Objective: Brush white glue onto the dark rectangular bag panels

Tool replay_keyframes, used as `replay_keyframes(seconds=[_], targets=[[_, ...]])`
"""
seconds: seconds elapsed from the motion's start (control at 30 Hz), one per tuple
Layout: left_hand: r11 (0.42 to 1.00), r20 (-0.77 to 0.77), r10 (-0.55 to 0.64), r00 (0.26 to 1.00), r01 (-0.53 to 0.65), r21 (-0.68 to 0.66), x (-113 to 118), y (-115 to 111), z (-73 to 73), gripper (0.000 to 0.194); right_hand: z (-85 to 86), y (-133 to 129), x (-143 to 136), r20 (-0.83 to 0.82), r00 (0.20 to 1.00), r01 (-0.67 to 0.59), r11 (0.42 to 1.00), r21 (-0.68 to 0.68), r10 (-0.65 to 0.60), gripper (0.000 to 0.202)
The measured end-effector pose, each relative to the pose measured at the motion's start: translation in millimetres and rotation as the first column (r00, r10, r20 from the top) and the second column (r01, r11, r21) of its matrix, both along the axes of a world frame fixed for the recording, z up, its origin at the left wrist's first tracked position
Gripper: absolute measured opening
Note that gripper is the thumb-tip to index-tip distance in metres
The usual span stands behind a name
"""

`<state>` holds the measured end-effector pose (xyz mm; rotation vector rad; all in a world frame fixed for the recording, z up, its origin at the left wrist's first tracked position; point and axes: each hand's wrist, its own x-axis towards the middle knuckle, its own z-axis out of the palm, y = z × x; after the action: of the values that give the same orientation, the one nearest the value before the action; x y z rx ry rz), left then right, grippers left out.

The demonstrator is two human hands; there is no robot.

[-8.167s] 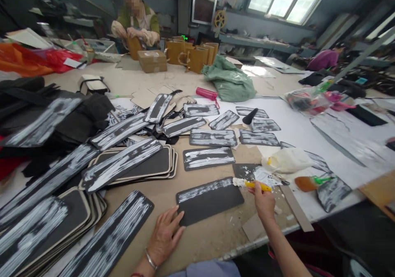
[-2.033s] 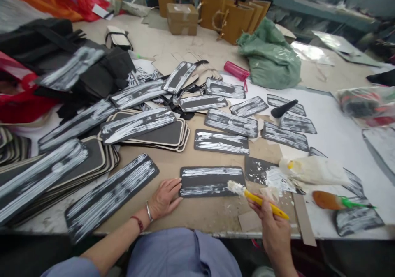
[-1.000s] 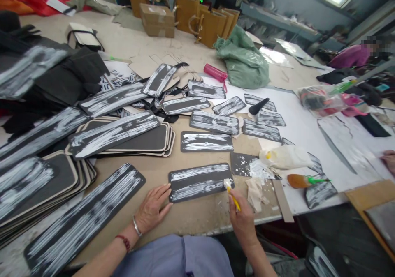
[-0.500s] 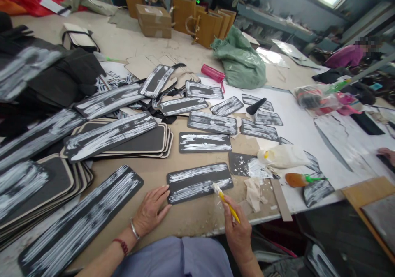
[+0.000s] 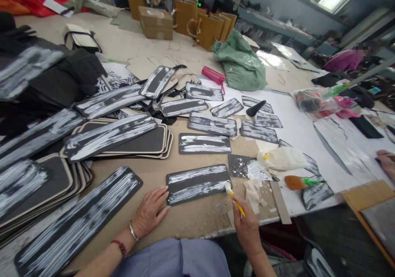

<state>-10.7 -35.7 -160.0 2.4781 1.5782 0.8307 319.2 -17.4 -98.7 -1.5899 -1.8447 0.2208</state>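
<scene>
Big tan worktable (image 5: pixel 173 42) fills the view, its top a brown cardboard-like sheet. Landmark: small black rounded-rectangle panel (image 5: pixel 197 183) streaked with white glue, flat on the table near the front edge. Left of the panel: long black glue-streaked strip (image 5: pixel 78 223) lying diagonally; further left and behind, stacks of black boards with tan edges (image 5: pixel 145 141), more glued strips across them. Behind the panel: rows of similar small glued black panels (image 5: pixel 204 143), and well behind those a crumpled green plastic bag (image 5: pixel 239 61), tan paper bags (image 5: pixel 210 28) and a pink cylinder (image 5: pixel 213 75). Right of the panel: white squeeze bottle of glue (image 5: pixel 282 158) lying on its side, beyond it an orange brush with green handle (image 5: pixel 300 182). Left hand (image 5: pixel 149 211): open, flat, fingers spread, fingertips touching the panel's left end, pinning it. Right hand (image 5: pixel 247 225): closed around a small yellow-handled brush (image 5: pixel 234 199), glue-loaded tip touching the panel's lower right corner. Another person's hand (image 5: pixel 385 162) at the far right edge, well apart from the panel.
</scene>
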Motion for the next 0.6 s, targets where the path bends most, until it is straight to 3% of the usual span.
replay_keyframes(seconds=[0.17,0.37,0.47,0.6], targets=[[1.0,0.001,0.001,1.0,-0.001,-0.008,0,0,-0.2,0.035,11.0,1,0,-0.039,0.999,0.005,0.999,-0.044,-0.006,0.025],[1.0,-0.015,-0.003,1.0,0.003,0.012,0,0,-0.3,0.034,-1.7,43,1,-0.066,0.998,0.016,1.0,0.026,-0.014,0.026],[1.0,-0.016,0.001,1.0,-0.001,0.0,0,0,-1.1,0.034,-5.5,53,-10,-0.07,0.997,-0.038,0.999,0.011,0.039,0.029],[1.0,-0.008,0.02,1.0,-0.02,-0.014,1,0,-1.0,0.035,8.2,39,-39,-0.149,0.984,-0.111,0.992,-0.056,0.102,0.025]])
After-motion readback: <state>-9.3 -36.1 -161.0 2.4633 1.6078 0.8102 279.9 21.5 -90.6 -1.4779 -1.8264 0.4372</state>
